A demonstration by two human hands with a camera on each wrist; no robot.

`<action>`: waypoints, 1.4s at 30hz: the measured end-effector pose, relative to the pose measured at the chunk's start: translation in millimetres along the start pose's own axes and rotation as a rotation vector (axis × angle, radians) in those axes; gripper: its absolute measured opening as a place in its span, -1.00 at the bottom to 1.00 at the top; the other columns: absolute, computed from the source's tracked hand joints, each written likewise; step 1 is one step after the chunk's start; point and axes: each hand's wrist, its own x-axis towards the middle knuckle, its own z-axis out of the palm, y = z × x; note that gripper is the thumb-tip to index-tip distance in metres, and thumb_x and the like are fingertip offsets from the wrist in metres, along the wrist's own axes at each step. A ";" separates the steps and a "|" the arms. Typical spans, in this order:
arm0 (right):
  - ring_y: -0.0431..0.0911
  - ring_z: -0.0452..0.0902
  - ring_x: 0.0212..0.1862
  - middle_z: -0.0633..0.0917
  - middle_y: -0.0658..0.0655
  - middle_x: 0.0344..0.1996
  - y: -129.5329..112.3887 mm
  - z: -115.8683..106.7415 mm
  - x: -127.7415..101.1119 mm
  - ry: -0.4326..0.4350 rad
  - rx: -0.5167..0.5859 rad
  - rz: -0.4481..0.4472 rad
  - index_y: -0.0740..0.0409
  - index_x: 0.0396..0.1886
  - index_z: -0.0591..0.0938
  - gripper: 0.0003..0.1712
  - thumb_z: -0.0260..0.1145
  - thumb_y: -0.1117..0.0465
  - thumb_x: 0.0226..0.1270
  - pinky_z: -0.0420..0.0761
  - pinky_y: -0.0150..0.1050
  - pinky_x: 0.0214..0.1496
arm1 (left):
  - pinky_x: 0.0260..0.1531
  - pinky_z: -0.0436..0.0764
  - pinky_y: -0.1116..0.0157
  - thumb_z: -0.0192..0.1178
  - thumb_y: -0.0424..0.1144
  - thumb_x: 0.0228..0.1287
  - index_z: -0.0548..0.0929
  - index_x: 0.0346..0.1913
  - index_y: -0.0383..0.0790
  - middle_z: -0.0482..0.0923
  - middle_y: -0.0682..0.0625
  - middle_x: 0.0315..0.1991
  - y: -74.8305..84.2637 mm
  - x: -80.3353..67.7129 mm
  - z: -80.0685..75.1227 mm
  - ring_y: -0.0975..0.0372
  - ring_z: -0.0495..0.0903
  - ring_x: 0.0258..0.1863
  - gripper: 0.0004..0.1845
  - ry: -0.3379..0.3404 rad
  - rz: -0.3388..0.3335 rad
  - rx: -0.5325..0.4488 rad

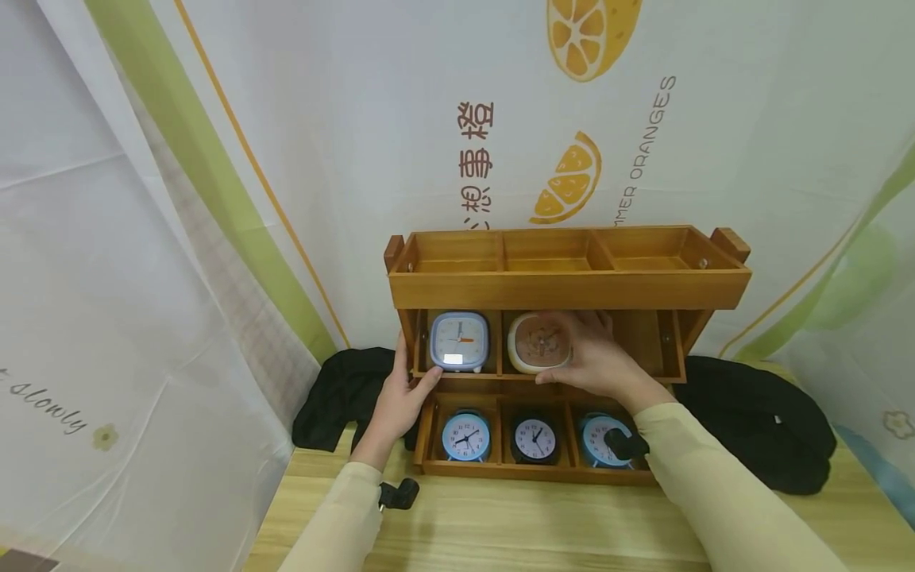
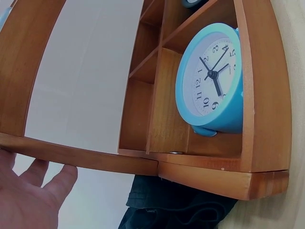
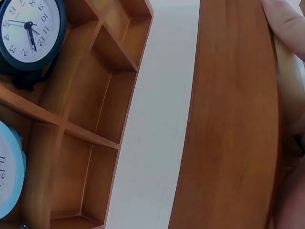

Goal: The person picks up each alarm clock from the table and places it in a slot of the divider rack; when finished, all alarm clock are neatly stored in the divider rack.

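Note:
A tiered wooden box (image 1: 572, 290) with divided trays stands unfolded. My left hand (image 1: 400, 397) holds the left end of its middle tray, thumb at the front edge and fingers along the outer side. Beside that thumb, a blue-rimmed square alarm clock (image 1: 460, 342) leans in the left compartment. My right hand (image 1: 593, 353) grips a cream-rimmed alarm clock (image 1: 539, 343) with a brown face in the middle compartment, thumb at its lower edge; the far fingers are partly hidden under the top tray. In the right wrist view, the tray's front board (image 3: 231, 114) hides most of that clock.
The bottom tray holds a light-blue round clock (image 1: 466, 436), a black round clock (image 1: 534, 441) and another blue clock (image 1: 600, 439). Dark cloth (image 1: 758, 421) lies at both sides on the wood-grain table (image 1: 500, 524). A printed curtain (image 1: 400, 119) hangs behind.

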 end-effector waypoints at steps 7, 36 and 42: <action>0.28 0.11 0.50 0.38 0.26 0.41 -0.7 0.1 -1.9 0.005 -0.011 -0.005 0.03 0.38 0.48 0.02 0.77 -0.11 -0.06 -0.18 0.50 0.49 | 0.38 0.40 -0.17 0.23 -0.05 0.56 -0.35 0.71 0.17 -0.14 -0.03 0.71 0.0 1.1 0.4 -0.09 0.20 0.57 0.04 0.003 0.008 -0.005; 0.34 0.22 0.39 0.36 0.28 0.47 27.0 -4.9 -78.2 0.298 -0.172 -0.195 0.09 0.51 0.46 0.17 0.29 -0.62 0.13 0.16 0.48 0.16 | 0.39 0.38 -0.16 0.23 -0.03 0.57 -0.35 0.71 0.17 -0.18 -0.02 0.71 0.9 -1.7 0.7 -0.08 0.16 0.58 0.03 0.008 -0.008 0.009; 0.38 0.20 0.41 0.35 0.30 0.48 28.8 -0.2 -107.4 0.264 -0.188 -0.153 0.08 0.56 0.41 0.09 0.35 -0.50 0.26 0.10 0.54 0.17 | 0.40 0.37 -0.15 0.22 0.01 0.56 -0.36 0.72 0.05 -0.23 -0.05 0.71 3.2 -2.8 0.6 -0.08 0.08 0.61 0.05 0.009 -0.033 0.016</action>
